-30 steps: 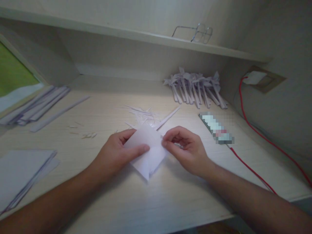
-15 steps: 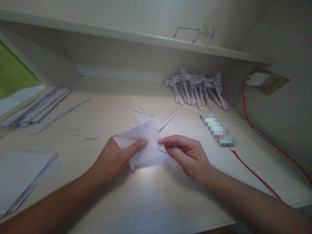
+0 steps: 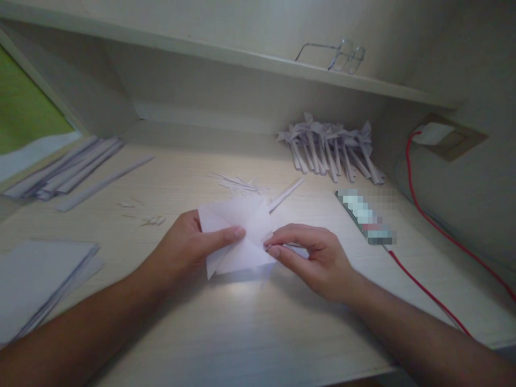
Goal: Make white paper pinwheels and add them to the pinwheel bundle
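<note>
A folded white paper (image 3: pixel 237 234) is held just above the desk (image 3: pixel 258 322), near its middle, between both hands. The left hand (image 3: pixel 189 252) is closed on the paper's left part, with the thumb laid across its face and the fingers hidden behind it. The right hand (image 3: pixel 318 258) is pinched on the paper's right edge, thumb and forefinger pressed together on a flap, the other fingers curled beneath. Several pointed flaps are spread from the paper, one hanging down toward the desk at the lower left.

Behind the paper, thin paper trimmings (image 3: pixel 237 185) are scattered on the desk, and a narrow strip (image 3: pixel 287 193) is lying just beside them. A heap of finished paper pinwheels (image 3: pixel 332 150) is piled at the back right, against the wall. A blurred oblong object (image 3: pixel 365 215) is placed to the right of the hands, with a red cable (image 3: pixel 427 293) running from it along the desk and up to a wall socket (image 3: pixel 439 134). Long paper strips (image 3: pixel 68 172) are stacked at the far left, and a pile of sheets (image 3: pixel 36 279) is lying at the near left. Glasses (image 3: pixel 334 54) are set on the shelf (image 3: pixel 201 48) above.
</note>
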`<state>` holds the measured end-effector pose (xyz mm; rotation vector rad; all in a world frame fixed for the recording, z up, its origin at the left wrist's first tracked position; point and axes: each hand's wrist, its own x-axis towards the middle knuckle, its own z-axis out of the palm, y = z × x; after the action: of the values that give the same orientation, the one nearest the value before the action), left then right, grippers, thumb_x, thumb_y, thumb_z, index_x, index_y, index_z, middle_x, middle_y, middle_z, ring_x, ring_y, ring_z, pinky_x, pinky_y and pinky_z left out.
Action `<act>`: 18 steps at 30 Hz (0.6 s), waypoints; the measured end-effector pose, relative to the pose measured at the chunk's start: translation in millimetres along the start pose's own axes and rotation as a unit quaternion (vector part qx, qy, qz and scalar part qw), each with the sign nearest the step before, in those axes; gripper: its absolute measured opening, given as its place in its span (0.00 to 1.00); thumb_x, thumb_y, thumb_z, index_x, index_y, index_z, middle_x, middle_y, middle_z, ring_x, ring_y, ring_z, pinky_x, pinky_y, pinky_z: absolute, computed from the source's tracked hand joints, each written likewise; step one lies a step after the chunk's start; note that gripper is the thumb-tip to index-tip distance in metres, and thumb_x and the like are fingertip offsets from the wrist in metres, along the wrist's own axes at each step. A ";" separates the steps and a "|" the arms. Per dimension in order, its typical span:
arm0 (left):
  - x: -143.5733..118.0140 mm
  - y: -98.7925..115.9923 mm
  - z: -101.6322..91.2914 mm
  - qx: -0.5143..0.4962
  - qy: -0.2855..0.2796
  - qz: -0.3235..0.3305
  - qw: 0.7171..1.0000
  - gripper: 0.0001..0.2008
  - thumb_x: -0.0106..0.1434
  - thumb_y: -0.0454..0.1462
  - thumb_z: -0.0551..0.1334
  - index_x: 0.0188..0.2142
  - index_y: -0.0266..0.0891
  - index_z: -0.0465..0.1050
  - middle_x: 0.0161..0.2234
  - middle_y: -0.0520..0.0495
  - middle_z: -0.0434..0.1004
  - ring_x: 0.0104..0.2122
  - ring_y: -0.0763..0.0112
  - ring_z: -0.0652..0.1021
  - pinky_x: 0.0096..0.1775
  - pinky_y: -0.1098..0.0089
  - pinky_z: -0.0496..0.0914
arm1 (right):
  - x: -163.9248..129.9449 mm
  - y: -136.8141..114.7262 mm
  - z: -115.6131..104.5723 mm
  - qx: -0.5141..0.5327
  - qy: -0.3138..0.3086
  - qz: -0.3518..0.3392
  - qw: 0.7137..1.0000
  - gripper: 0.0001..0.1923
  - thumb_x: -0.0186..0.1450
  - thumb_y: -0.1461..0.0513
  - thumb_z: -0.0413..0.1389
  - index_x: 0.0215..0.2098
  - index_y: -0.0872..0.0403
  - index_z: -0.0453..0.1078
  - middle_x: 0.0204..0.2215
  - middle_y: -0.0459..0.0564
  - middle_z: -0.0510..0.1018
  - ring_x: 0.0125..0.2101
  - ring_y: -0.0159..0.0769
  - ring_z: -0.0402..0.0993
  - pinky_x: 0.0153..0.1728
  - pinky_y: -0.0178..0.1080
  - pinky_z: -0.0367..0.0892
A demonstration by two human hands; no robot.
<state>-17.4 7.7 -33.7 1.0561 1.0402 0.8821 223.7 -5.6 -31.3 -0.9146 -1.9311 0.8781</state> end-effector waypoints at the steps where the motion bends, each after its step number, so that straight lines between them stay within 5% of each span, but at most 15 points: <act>1: 0.3 -0.6 0.2 -0.012 -0.002 -0.002 1.000 0.17 0.53 0.42 0.76 0.42 0.38 0.83 0.37 0.43 0.87 0.32 0.60 0.83 0.35 0.68 0.75 | -0.4 0.7 0.9 0.007 0.011 0.011 1.000 0.04 0.67 0.65 0.64 0.40 0.53 0.82 0.37 0.49 0.87 0.38 0.35 0.83 0.41 0.37 0.75; 7: -1.2 1.1 7.3 0.007 -0.008 -0.006 1.000 0.15 0.55 0.46 0.75 0.37 0.39 0.84 0.36 0.43 0.87 0.31 0.60 0.82 0.33 0.68 0.74 | 0.1 2.4 4.4 0.037 0.054 0.048 0.997 0.03 0.65 0.64 0.66 0.37 0.53 0.83 0.34 0.49 0.87 0.35 0.36 0.83 0.39 0.37 0.75; 18: -4.3 6.9 13.4 0.077 0.062 0.005 0.995 0.16 0.55 0.48 0.73 0.37 0.39 0.85 0.37 0.44 0.88 0.32 0.59 0.82 0.32 0.70 0.73 | -2.9 2.7 3.9 0.040 0.001 0.022 0.999 0.03 0.65 0.65 0.65 0.38 0.53 0.81 0.34 0.49 0.86 0.36 0.36 0.81 0.40 0.39 0.74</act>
<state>-6.2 2.2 -24.1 1.1465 1.2225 0.8952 222.3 -7.5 -36.3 -0.9134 -1.8671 0.9718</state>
